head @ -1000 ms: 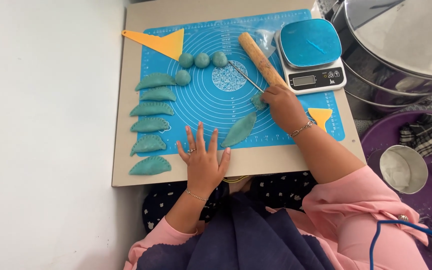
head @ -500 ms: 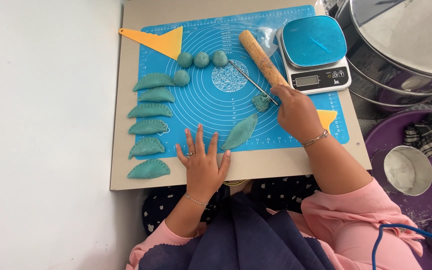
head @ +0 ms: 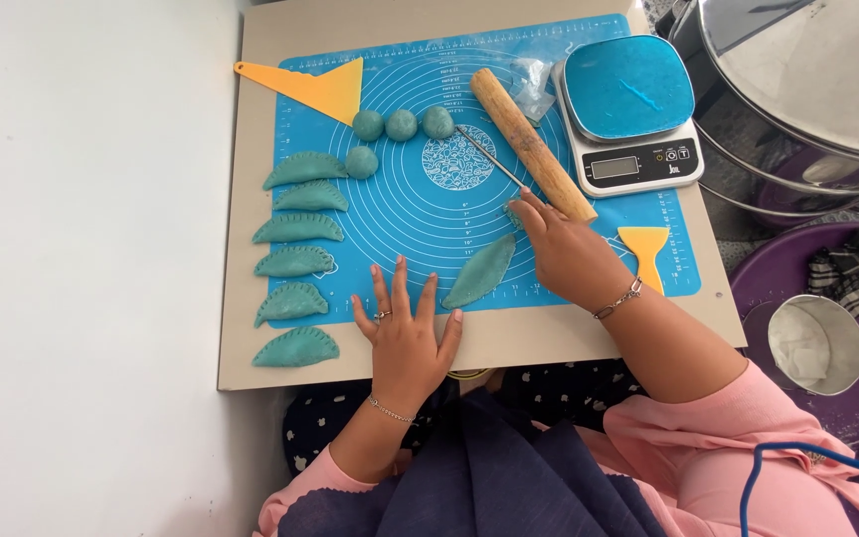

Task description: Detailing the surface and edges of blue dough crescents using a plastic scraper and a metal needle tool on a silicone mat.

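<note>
Since a moment ago our right hand [head: 569, 249] has drawn nearer, fingers pinching a thin metal tool [head: 489, 159] beside the soft teal folded dough [head: 479, 270]; our left hand [head: 405, 333] lies spread flat on the smooth blue mat [head: 429, 214].

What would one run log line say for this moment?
left hand: flat on blue mat | right hand: pinching small dough piece | folded dumpling: between hands

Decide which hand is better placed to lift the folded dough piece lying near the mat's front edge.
Left, probably. The left hand lies flat and empty with its fingertips beside the dough piece. The right hand is just as close, but it is busy holding a thin metal tool.
</note>
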